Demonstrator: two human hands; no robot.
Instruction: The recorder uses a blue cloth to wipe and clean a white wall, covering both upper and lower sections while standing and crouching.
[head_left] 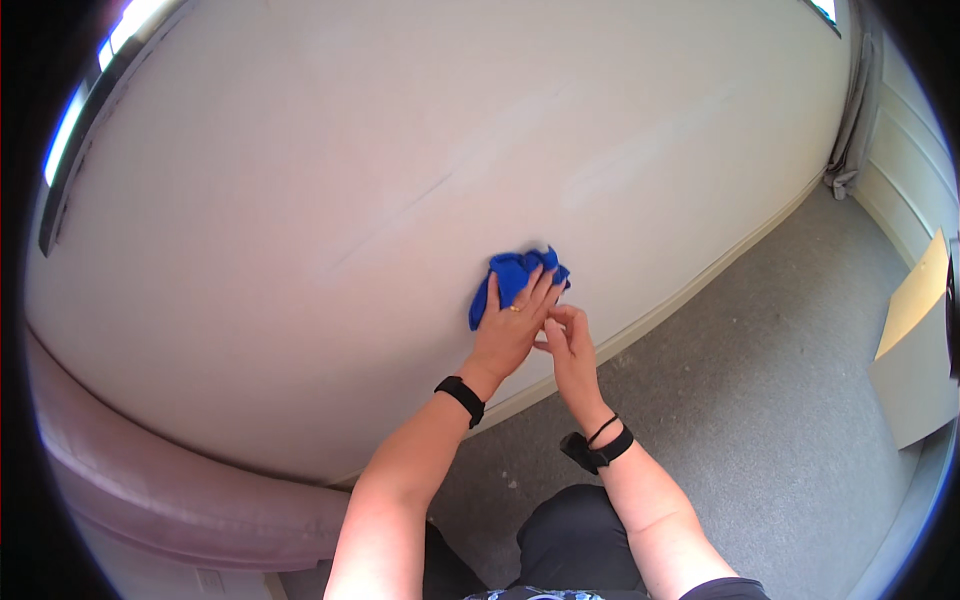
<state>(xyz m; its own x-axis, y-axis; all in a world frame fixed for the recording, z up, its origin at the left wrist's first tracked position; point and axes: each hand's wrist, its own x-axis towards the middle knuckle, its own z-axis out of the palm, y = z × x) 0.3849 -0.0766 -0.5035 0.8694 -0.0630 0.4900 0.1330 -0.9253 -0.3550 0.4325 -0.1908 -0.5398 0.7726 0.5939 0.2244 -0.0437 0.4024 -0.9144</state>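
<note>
My left hand (517, 322) presses a crumpled blue cloth (511, 277) against the pale wall (330, 160), its fingers spread over the cloth. A gold-coloured ring is on one finger. Close beside it, at the lower right, my right hand (572, 350) has loosely curled fingers with a gap between thumb and forefinger. Nothing shows in that hand. Its fingertips come near the edge of my left hand; whether they touch is hard to tell. Faint streaks and a thin dark scratch (425, 195) mark the wall above and left of the cloth. Each wrist wears a black band.
A pinkish padded piece of furniture (200, 500) lines the wall at lower left. Grey carpet (720, 350) meets a cream skirting board (690, 285). An open cardboard box (915, 355) stands at the right, and a grey curtain (855, 110) hangs in the far right corner.
</note>
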